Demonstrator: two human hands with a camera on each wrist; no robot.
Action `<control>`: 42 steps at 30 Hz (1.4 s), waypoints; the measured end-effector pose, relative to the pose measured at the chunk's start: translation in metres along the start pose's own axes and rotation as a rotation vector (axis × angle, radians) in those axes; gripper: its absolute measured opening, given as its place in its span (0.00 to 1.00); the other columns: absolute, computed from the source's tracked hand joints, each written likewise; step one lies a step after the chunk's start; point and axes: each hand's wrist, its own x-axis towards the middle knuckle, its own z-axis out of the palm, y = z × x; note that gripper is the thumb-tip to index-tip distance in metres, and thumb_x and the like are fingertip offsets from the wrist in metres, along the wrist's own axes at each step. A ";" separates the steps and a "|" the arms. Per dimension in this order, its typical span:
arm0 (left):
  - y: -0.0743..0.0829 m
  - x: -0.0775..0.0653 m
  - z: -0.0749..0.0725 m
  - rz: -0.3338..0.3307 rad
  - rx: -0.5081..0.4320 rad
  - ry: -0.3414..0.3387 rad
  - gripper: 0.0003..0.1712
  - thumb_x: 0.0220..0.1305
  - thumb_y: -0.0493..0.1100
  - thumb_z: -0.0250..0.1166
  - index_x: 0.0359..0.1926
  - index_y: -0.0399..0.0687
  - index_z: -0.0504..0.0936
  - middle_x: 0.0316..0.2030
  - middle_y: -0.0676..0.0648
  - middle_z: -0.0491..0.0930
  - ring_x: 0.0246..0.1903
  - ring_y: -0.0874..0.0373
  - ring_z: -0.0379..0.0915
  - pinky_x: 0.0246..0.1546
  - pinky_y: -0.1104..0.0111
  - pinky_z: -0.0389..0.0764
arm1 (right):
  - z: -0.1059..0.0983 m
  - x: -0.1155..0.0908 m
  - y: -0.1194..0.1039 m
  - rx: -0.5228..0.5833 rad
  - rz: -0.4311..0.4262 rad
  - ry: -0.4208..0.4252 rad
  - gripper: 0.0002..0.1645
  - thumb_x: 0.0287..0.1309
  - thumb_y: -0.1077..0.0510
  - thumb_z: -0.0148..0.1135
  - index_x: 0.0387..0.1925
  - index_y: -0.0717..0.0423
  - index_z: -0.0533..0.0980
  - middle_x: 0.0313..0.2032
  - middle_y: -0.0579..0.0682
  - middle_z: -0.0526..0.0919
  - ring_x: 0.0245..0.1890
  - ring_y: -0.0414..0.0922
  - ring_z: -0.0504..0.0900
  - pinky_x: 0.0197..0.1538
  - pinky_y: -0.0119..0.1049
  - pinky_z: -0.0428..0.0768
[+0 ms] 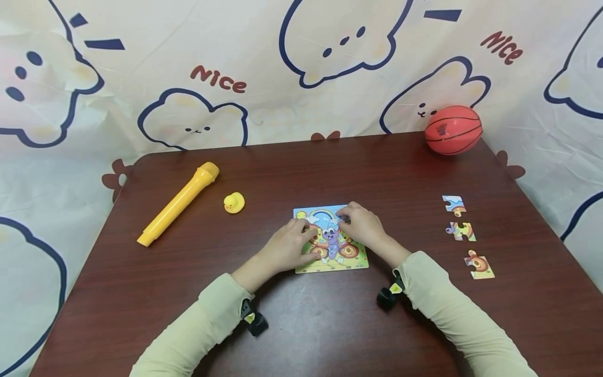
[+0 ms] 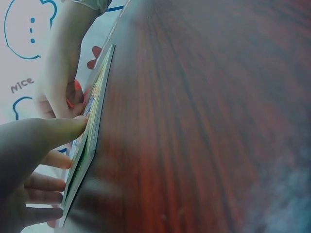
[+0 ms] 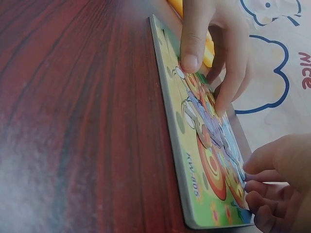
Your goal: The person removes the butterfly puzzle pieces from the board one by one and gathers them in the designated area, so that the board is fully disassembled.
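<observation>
A jigsaw puzzle (image 1: 332, 264) with a purple butterfly under a rainbow lies flat on the table. My left hand (image 1: 293, 243) rests on its left side, thumb and fingers spread over the picture. In the left wrist view a dark gap shows along the near left edge of the puzzle (image 2: 99, 104). My right hand (image 1: 365, 225) is at the upper right part, with bent fingertips touching the picture; the right wrist view has these fingertips (image 3: 252, 199) right at the puzzle's edge. Whether they pinch a piece I cannot tell.
Off to the right lie three loose jigsaw pieces: a blue one (image 1: 454, 204), a green and yellow one (image 1: 464, 231) and an orange one (image 1: 481, 266). A red toy basketball (image 1: 453, 131) sits at the back right. A yellow toy microphone (image 1: 179, 204) and rubber duck (image 1: 234, 202) lie left.
</observation>
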 end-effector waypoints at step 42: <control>-0.002 0.002 0.003 0.011 0.014 -0.013 0.26 0.52 0.57 0.62 0.49 0.50 0.78 0.41 0.46 0.72 0.40 0.54 0.66 0.38 0.65 0.71 | -0.017 0.010 0.025 0.663 0.270 0.009 0.11 0.51 0.59 0.61 0.35 0.63 0.75 0.27 0.50 0.78 0.22 0.43 0.74 0.29 0.33 0.73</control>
